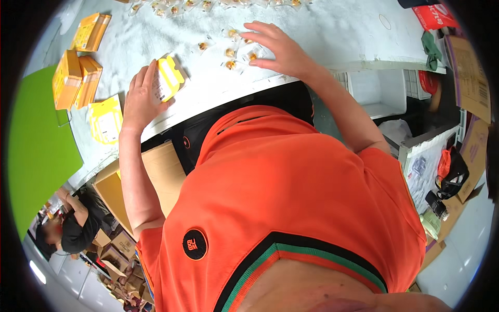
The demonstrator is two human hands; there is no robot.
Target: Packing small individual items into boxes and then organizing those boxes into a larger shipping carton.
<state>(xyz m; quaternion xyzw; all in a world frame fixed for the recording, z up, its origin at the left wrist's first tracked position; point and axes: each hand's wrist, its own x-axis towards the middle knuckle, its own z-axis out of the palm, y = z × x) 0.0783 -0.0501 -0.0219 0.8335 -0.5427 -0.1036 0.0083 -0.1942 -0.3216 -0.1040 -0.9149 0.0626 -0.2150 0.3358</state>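
The left hand (pixel 139 104), palm hidden, grips a yellow carton (pixel 166 78) above the bench's (pixel 338 31) near edge; the right hand (pixel 283 51), fingers spread, hovers at small clear packets (pixel 230 52), contact unclear. Farther packets (pixel 174 9) are partly cut off.

Yellow carton (pixel 168 78) of smooth card — packets (pixel 230 52) of glossy plastic — matt cloth shirt (pixel 291 192)
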